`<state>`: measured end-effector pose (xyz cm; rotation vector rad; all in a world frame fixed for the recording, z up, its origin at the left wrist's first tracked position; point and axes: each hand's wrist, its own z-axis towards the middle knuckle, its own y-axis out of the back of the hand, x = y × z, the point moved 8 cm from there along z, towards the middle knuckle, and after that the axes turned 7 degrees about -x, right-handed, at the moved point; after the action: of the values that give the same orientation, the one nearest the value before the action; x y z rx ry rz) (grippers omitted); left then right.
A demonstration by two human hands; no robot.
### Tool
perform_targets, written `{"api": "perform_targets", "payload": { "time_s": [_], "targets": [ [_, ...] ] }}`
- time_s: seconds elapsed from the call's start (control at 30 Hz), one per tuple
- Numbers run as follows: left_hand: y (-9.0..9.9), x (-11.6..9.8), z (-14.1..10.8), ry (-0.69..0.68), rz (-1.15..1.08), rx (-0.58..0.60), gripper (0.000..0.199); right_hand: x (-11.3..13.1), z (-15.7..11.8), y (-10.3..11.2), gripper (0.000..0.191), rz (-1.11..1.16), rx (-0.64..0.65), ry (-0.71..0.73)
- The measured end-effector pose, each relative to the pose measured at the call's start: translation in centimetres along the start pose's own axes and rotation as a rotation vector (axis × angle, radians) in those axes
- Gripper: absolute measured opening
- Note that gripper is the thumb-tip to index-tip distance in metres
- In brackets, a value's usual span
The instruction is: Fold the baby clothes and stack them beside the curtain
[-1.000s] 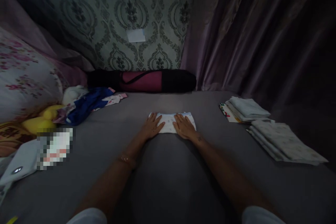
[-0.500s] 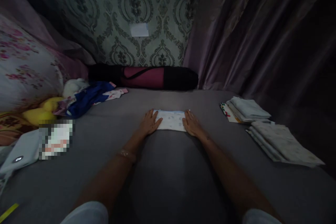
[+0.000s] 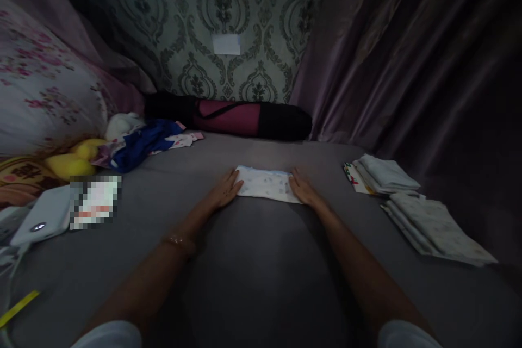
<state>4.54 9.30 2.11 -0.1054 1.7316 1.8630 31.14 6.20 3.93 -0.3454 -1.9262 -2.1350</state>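
A white folded cloth (image 3: 267, 184) with small grey prints and a blue edge along its far side lies flat on the grey bed sheet (image 3: 261, 261). My left hand (image 3: 227, 189) rests at its left end, fingers stretched forward and thumb by the near edge. At the opposite end, my right hand (image 3: 302, 187) lies with its fingers extended over the cloth's right edge. Neither hand grips the cloth. Two piles of folded cloths sit to the right: a pale pile (image 3: 386, 175) farther back and a patterned pile (image 3: 438, 225) nearer.
A black and maroon long bag (image 3: 228, 117) lies along the wall. On the left are blue clothing (image 3: 142, 144), yellow plush toys (image 3: 71, 166), a white power bank (image 3: 43, 215) with a cable, and a yellow strip (image 3: 19, 307). A purple curtain (image 3: 342, 65) hangs at right.
My hands have moved slightly apart, out to the cloth's two ends, so more of its printed surface shows. The view has shifted a little.
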Motion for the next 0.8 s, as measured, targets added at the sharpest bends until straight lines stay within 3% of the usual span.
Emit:
{"api": "perform_targets", "payload": {
  "time_s": [0.1,0.2,0.37,0.67,0.8],
  "targets": [
    [0.1,0.4,-1.0,-0.017,-0.025,-0.061,0.071,1.4,-0.1,0.6,0.063,-0.025,-0.063,0.078],
    [0.3,0.1,-1.4,-0.054,-0.033,-0.122,0.066,2.6,-0.5,-0.2,0.064,-0.084,-0.044,0.126],
    [0.7,-0.3,-1.5,-0.059,-0.035,-0.134,0.062,2.5,-0.7,-1.7,0.063,-0.149,0.020,0.116],
    [0.7,-0.1,-1.3,-0.066,-0.066,-0.180,0.062,2.8,0.1,-1.2,0.059,-0.175,0.081,0.084],
    [0.8,0.3,-1.2,-0.061,-0.124,-0.226,0.061,6.0,0.2,0.5,0.057,-0.190,-0.097,0.131]
  ]
}}
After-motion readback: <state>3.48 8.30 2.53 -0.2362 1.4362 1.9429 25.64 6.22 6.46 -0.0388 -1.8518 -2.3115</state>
